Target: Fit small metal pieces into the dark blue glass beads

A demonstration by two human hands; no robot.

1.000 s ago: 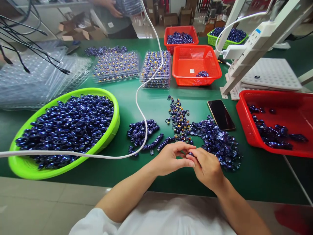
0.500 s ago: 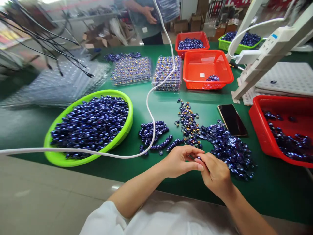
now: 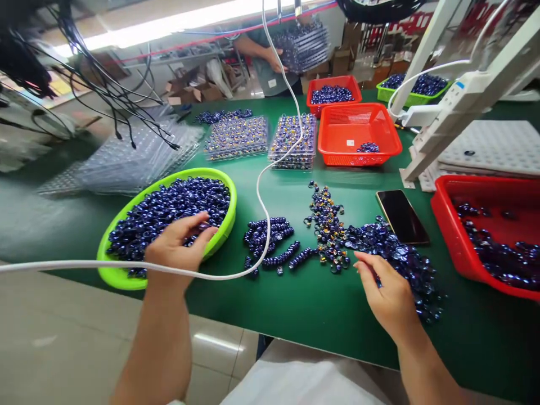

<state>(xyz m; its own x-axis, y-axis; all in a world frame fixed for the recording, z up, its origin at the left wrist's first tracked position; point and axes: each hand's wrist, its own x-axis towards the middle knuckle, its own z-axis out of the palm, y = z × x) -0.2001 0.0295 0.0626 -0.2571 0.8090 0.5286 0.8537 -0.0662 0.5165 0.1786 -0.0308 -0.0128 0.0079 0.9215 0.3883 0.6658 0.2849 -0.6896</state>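
Observation:
My left hand is over the front right of a lime-green basket full of shiny dark-blue rings. Its thumb and fingertips come close together, with a small dark-blue ring between them. My right hand hovers at the near edge of a pile of flat blue pieces, forefinger and thumb apart, nothing visible in it. Just beyond its fingertips lie loose blue rings with gold-coloured bits. Between the hands are rows of stacked blue rings.
A white cable hangs across the workspace, in front of my left wrist. A phone lies by the flat pieces. Red baskets, clear trays of rings and a white post stand around. Across the table, a person carries stacked trays.
My hands, formerly together above the table's front, have separated. The left has moved left to the green basket; the right has shifted slightly right. The view has tilted up.

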